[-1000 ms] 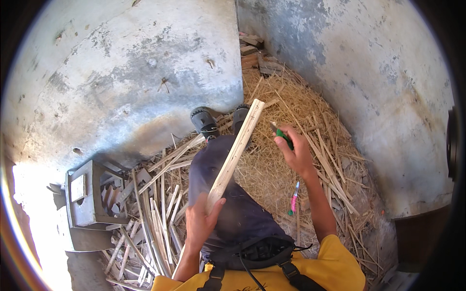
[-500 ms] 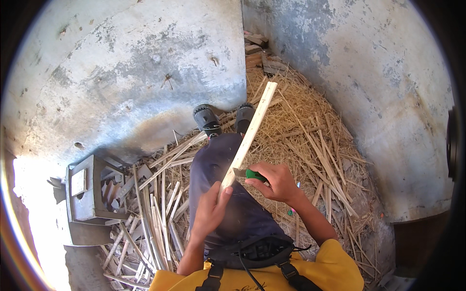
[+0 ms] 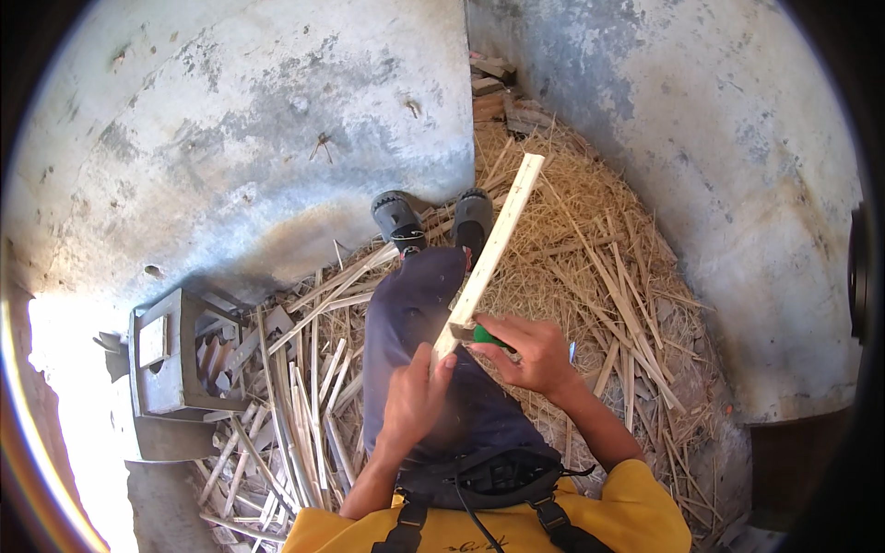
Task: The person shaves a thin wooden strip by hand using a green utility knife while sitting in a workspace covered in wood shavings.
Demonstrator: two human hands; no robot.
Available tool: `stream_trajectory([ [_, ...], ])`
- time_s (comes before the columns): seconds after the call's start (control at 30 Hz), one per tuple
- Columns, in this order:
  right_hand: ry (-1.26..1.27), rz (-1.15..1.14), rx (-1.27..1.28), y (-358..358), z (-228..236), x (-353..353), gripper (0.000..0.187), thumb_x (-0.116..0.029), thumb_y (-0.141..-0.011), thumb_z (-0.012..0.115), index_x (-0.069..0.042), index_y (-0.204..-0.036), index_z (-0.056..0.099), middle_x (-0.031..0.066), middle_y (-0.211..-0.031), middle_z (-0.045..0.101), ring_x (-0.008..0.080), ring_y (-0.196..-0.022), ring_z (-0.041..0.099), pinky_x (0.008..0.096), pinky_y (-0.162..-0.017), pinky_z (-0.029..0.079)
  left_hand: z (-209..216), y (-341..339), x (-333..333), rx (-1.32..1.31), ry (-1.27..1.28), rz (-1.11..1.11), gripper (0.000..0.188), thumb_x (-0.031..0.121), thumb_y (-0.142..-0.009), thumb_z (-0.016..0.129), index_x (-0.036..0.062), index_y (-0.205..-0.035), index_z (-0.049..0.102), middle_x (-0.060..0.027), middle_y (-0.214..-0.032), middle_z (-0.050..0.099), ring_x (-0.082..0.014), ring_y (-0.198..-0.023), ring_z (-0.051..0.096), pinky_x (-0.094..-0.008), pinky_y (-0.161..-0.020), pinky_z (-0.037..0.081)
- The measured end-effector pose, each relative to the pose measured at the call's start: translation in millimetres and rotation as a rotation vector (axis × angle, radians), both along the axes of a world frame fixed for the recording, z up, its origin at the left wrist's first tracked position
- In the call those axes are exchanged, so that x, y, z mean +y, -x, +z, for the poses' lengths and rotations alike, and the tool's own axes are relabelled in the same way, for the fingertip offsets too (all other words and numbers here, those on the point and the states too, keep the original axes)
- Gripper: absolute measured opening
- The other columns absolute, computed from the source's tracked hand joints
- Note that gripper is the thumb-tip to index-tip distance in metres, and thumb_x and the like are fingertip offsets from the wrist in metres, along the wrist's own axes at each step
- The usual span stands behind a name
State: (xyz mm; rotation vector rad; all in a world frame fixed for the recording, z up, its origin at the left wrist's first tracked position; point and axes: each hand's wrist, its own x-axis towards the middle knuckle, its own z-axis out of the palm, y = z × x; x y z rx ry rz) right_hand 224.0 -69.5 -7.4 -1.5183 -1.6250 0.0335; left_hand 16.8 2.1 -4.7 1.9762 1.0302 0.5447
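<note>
A long pale wooden strip (image 3: 501, 241) slants up and away over my lap. Around its near end are the fingers of my left hand (image 3: 417, 392), thumb along the side. My right hand (image 3: 533, 352) is closed round the green handle of a knife (image 3: 493, 337). The short dark blade lies against the strip's right side, just above my left fingers. The exact contact of the edge with the wood is partly hidden.
Many thin wooden strips (image 3: 304, 424) lie loose at the left, beside a grey box-like frame (image 3: 171, 355). Straw and shavings (image 3: 590, 230) cover the floor to the right. Weathered walls (image 3: 701, 166) stand close ahead and at the right.
Both hands and the strip have shifted slightly right in view. The strip's top now shows a broader face, and the knife blade remains at its lower part.
</note>
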Motion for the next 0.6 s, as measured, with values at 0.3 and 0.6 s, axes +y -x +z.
stream_trajectory([
  [0.3, -0.031, -0.029, -0.057, -10.5, -1.1, -3.6, 0.034, -0.035, -0.094, 0.081, -0.012, -0.119, 0.079, 0.0040, -0.074, 0.069, 0.0222, -0.056, 0.066, 0.0358, -0.049, 0.049, 1.8, -1.6, -7.6, 0.067, -0.045, 0.002, 0.035, 0.033, -0.108, 0.063, 0.0007, -0.100, 0.051, -0.0315, -0.073, 0.063, -0.0572, -0.075, 0.062, -0.0604, -0.063, 0.045],
  [0.6, -0.011, -0.003, -0.070, -11.9, 4.1, 0.9, 0.034, -0.032, -0.095, 0.080, -0.007, -0.118, 0.080, 0.0070, -0.081, 0.076, 0.0197, -0.057, 0.069, 0.0322, -0.050, 0.051, 4.5, 5.4, -6.2, 0.057, -0.042, 0.014, 0.035, 0.033, -0.108, 0.063, 0.0013, -0.099, 0.051, -0.0307, -0.070, 0.062, -0.0567, -0.071, 0.061, -0.0599, -0.060, 0.044],
])
